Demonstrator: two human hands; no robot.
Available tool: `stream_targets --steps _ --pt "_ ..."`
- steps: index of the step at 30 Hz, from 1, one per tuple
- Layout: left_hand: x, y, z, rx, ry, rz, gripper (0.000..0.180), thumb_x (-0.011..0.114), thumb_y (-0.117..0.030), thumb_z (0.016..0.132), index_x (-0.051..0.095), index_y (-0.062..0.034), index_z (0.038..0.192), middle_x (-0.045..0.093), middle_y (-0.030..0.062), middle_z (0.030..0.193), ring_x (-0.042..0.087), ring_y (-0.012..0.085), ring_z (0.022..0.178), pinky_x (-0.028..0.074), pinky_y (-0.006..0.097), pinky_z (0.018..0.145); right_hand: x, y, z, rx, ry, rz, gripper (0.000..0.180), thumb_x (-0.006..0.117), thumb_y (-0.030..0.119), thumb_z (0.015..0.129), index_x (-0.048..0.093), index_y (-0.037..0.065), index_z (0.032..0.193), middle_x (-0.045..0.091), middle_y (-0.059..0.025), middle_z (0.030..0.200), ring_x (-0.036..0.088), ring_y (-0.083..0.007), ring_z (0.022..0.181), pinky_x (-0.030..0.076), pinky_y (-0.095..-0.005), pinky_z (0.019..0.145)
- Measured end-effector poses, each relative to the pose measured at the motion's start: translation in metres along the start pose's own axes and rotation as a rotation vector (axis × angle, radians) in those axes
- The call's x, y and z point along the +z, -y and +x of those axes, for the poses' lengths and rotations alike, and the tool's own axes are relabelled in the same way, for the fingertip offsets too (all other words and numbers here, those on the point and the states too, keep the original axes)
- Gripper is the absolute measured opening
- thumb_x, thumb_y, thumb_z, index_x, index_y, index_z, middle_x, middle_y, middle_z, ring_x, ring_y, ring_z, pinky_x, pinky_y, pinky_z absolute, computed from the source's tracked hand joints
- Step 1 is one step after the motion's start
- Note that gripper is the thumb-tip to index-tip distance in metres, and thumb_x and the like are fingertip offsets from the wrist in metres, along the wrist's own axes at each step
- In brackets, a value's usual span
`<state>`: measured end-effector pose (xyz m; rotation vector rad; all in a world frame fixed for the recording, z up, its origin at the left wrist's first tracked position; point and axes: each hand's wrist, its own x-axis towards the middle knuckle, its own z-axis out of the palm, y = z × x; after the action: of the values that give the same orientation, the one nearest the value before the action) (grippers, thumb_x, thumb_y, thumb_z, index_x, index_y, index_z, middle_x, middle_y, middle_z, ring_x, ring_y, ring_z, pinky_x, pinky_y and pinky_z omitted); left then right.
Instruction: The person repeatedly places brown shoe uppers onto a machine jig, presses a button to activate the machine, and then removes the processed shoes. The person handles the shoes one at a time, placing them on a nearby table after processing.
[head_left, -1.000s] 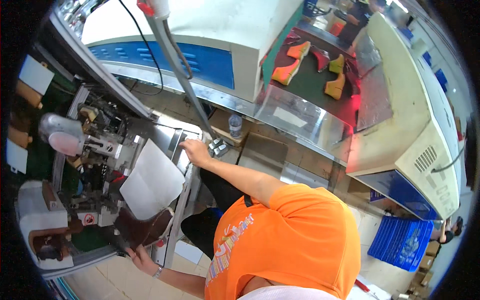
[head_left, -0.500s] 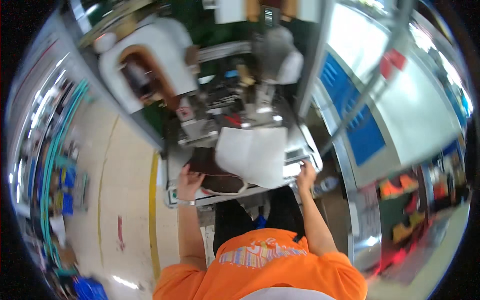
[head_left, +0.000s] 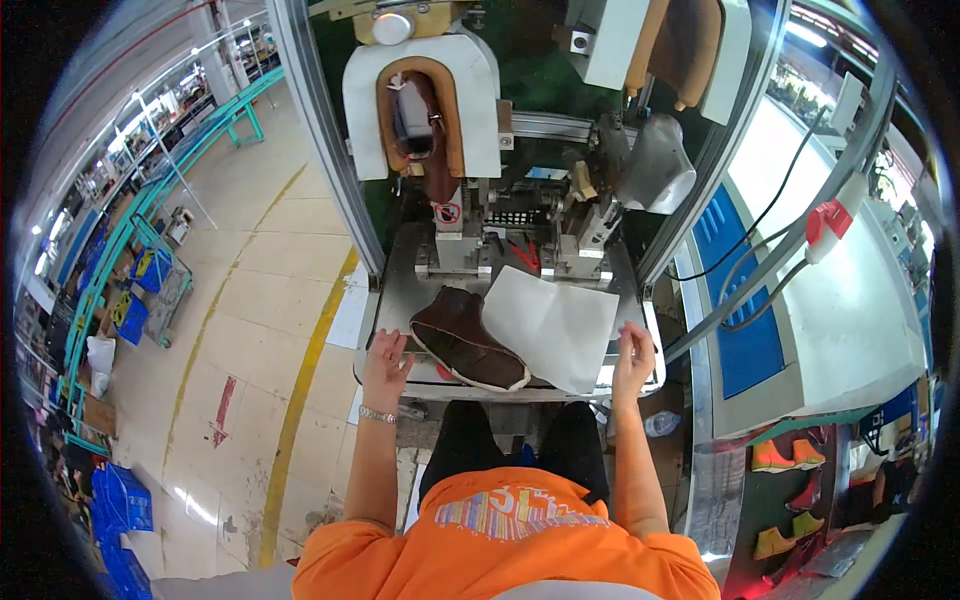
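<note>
Head view: left hand (head_left: 385,355) hovers released beside the brown boot upper (head_left: 465,340) on the worktop (head_left: 395,300); right hand (head_left: 633,352), also released, nears the white sheet (head_left: 555,325). Pickup seems next, needing a firm edge grip.

We see a bright, evenly lit factory scene under overhead strip lights (head_left: 150,110) at ten o'clock, with more glare at two o'clock. The white sheet (head_left: 555,330) near centre is close to washed out. Shadows are soft and short. The fisheye bends straight edges hard toward the rim, ringed by a black vignette. The centre is sharp; the edges turn smeared and soft.
</note>
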<state>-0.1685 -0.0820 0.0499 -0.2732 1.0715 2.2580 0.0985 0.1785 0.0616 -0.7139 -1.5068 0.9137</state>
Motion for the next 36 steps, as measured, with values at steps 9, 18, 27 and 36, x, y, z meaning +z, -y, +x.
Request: stream_targets --steps 9,18,27,36 --pt "-0.002 -0.021 -0.022 0.427 0.062 0.216 0.031 0.051 -0.009 0.083 0.045 -0.0080 0.114 0.054 0.0053 0.112 0.051 0.0160 0.104 0.040 0.030 0.085 0.061 0.121 0.059 -0.300 0.207 0.119 0.007 0.055 -0.001 0.079 0.057 -0.001 0.085 0.054 -0.0050 0.078 0.050 -0.0106 0.068 0.040 -0.0215 0.063" --pt "-0.072 0.015 0.035 1.158 -0.406 1.181 0.030 0.052 -0.008 0.081 0.048 -0.0008 0.110 0.052 0.0146 0.111 0.045 0.0314 0.106 0.031 0.041 0.093 0.147 0.200 0.104 -0.563 0.302 0.166 0.013 0.057 -0.003 0.076 0.059 0.000 0.089 0.056 -0.0051 0.079 0.049 -0.0091 0.063 0.040 -0.0206 0.057" --pt "-0.085 0.050 0.056 1.067 -0.562 1.409 0.033 0.046 -0.009 0.085 0.044 -0.0075 0.117 0.046 0.0090 0.125 0.041 0.0241 0.117 0.021 0.048 0.100 0.203 0.246 0.130 -0.675 0.347 0.149 0.017 0.060 -0.001 0.075 0.060 0.001 0.092 0.055 -0.0055 0.080 0.047 -0.0087 0.056 0.038 -0.0213 0.052" --pt "-0.086 0.048 0.054 1.067 -0.571 1.415 0.036 0.047 -0.004 0.079 0.046 -0.0076 0.115 0.045 0.0087 0.125 0.040 0.0237 0.117 0.022 0.048 0.100 0.240 0.276 0.141 -0.869 0.439 -0.091 0.027 0.063 0.001 0.070 0.059 0.000 0.096 0.055 -0.0104 0.089 0.056 -0.0227 0.063 0.045 -0.0323 0.057"
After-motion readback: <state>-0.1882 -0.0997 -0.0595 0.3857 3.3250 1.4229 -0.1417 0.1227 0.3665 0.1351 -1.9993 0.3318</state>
